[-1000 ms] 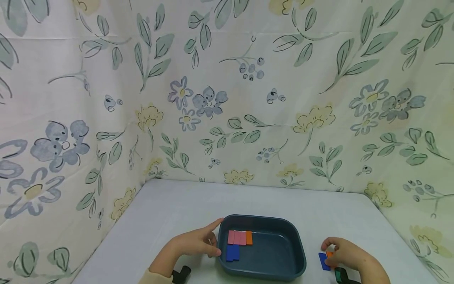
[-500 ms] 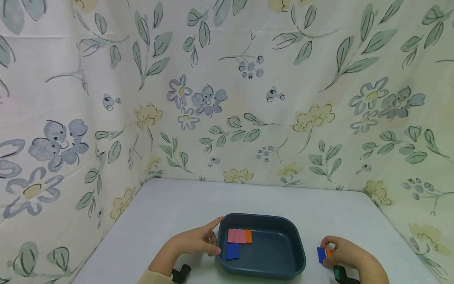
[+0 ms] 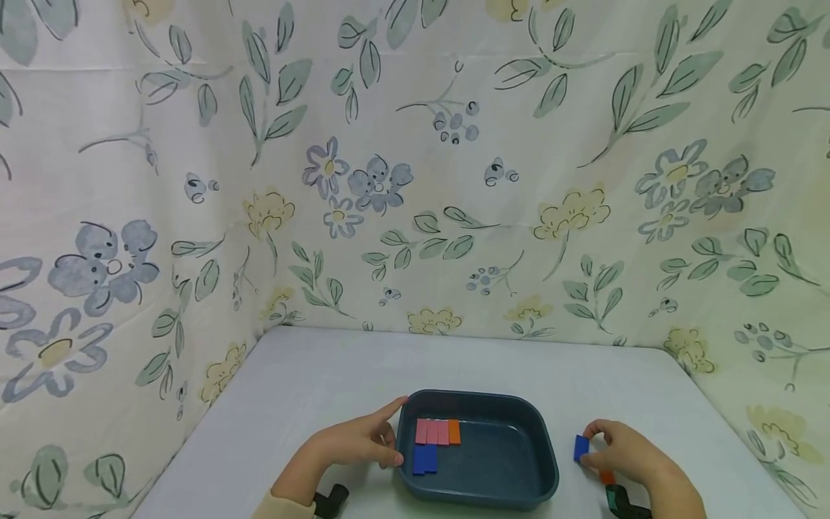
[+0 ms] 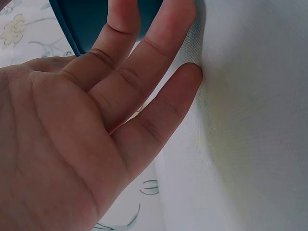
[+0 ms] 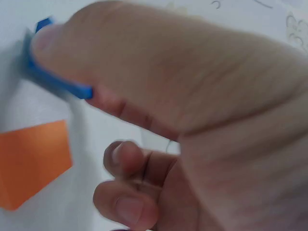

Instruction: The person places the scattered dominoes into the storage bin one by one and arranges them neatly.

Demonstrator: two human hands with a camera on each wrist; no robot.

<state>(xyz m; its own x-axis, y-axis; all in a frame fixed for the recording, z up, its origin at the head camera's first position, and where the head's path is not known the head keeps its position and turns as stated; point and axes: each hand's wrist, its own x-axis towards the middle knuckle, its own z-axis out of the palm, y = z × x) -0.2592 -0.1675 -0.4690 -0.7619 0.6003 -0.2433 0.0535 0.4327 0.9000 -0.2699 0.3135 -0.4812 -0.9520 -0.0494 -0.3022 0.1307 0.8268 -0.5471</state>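
My right hand [image 3: 624,450] pinches a blue tile [image 3: 581,448] between thumb and index finger, to the right of the tray. The right wrist view shows the blue tile [image 5: 60,84] mostly behind the thumb; the other fingers are curled and hold nothing. An orange tile [image 5: 36,163] lies on the table just under this hand. At the dark teal tray [image 3: 499,497], my left hand [image 3: 353,441] rests against the left side. Its index finger reaches the upper left corner and its thumb touches lower down.
Inside the tray, three pink tiles [image 3: 432,432] and an orange tile [image 3: 454,432] form a row, with two blue tiles [image 3: 424,459] below them. A white-covered table [image 3: 337,367] lies underneath. Floral cloth [image 3: 415,173] hangs behind and at both sides.
The blue tile has moved a little up and to the left in my right hand, away from the orange tile. My left hand and the tray stay in place.
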